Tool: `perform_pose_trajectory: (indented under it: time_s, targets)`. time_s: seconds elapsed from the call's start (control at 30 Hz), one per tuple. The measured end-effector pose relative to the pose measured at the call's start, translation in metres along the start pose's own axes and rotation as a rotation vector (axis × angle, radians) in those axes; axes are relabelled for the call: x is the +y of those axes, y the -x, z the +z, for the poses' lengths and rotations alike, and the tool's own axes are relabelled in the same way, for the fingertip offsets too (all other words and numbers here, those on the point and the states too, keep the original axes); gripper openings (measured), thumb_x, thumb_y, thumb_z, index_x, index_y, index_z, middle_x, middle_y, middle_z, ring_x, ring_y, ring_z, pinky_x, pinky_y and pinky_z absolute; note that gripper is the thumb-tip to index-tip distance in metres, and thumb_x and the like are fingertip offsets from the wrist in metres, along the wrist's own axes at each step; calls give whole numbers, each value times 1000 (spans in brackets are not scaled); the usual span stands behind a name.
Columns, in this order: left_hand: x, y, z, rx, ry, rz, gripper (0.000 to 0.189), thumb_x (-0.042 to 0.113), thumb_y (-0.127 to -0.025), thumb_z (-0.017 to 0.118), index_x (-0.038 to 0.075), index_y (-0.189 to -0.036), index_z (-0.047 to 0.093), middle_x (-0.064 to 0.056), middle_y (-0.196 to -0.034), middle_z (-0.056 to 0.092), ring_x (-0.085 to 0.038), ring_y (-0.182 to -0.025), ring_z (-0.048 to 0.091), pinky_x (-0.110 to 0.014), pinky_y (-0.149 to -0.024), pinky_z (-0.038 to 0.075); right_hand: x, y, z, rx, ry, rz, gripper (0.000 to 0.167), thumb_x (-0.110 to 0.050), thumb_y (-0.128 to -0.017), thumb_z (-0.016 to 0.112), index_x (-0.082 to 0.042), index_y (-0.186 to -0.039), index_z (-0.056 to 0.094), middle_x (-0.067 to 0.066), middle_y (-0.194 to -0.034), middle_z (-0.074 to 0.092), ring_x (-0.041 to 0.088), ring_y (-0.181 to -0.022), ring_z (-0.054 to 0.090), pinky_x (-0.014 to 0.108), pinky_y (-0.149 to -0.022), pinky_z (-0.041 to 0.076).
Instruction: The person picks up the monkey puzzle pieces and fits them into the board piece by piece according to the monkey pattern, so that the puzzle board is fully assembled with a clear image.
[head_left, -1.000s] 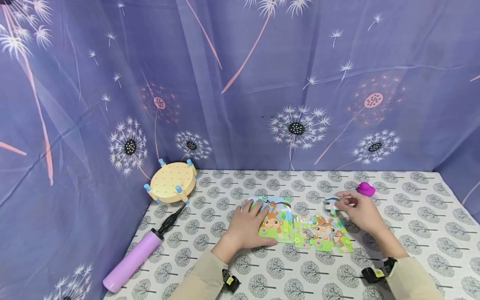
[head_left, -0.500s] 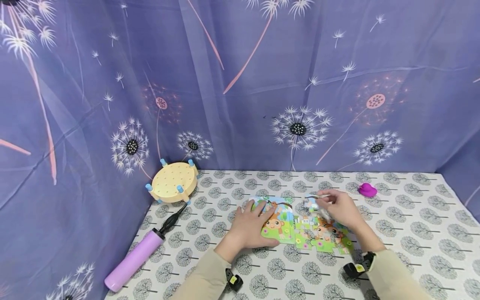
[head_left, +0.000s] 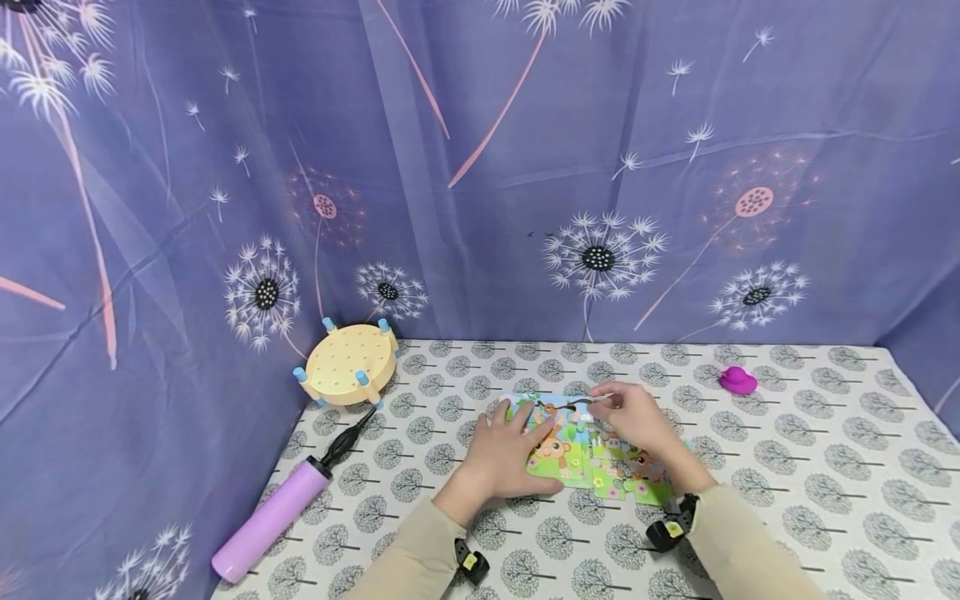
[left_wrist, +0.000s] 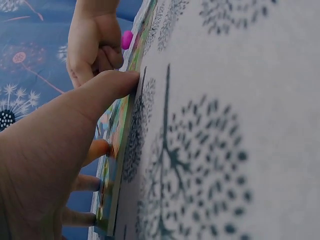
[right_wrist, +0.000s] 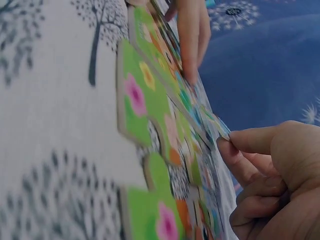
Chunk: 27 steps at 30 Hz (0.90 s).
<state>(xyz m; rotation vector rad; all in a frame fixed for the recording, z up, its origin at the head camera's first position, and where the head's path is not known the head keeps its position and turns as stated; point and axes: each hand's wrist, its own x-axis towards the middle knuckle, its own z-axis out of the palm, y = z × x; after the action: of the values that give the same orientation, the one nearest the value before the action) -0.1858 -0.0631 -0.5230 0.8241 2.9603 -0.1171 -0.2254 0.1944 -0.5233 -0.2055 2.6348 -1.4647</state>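
Below and right of centre in the head view, my right hand (head_left: 633, 418) pinches a puzzle piece (right_wrist: 216, 121) near the picture board (head_left: 572, 468), so I'd best match their prints while my left hand (head_left: 498, 457), fingers spread, steadies the board.

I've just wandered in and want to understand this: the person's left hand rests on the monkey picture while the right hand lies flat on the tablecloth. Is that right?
Not quite: the right hand isn't lying flat; it pinches a puzzle piece, as the right wrist view shows. The left hand does rest on the monkey picture.
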Motion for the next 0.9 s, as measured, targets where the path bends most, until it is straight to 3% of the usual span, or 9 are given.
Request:
perform_pose_trajectory:
  time_s: [0.27, 0.5, 0.8, 0.9]
  targets:
    - [1, 0, -1, -5, 16, 1, 102, 94, -79, 46, 43, -165, 24, -2, -171, 25, -43, -152, 26, -69, -111, 37, -7, -6, 13, -21, -7, 18, 30, -13, -96, 73, 1, -122, 70, 8, -94, 76, 17, -64, 65, 27, -46, 48]
    - [1, 1, -1, -5, 12, 0, 102, 95, -79, 44, 45, -165, 21, -4, -171, 25, -44, -152, 26, -70, -111, 37, -13, -8, 18, -13, 32, 35, 29, -13, -94, 74, 0, -120, 73, 9, -92, 76, 18, -61, 63, 27, -48, 48]
    - [1, -1, 1, -2, 17, -1, 103, 95, -78, 45, 45, -165, 21, -2, -171, 25, -43, -152, 26, -69, -111, 37, -17, -7, 18, -3, 129, 25, 26, -14, -95, 73, -3, -119, 75, 5, -100, 74, 21, -88, 69, 41, -78, 60]
    - [2, 0, 0, -1, 22, -1, 103, 95, -78, 46, 44, -164, 24, -3, -170, 26, -44, -151, 27, -70, -110, 38, -15, -7, 17, -11, 132, 13, 24, -14, -96, 72, -3, -118, 75, 4, -100, 74, 21, -90, 69, 44, -82, 59]
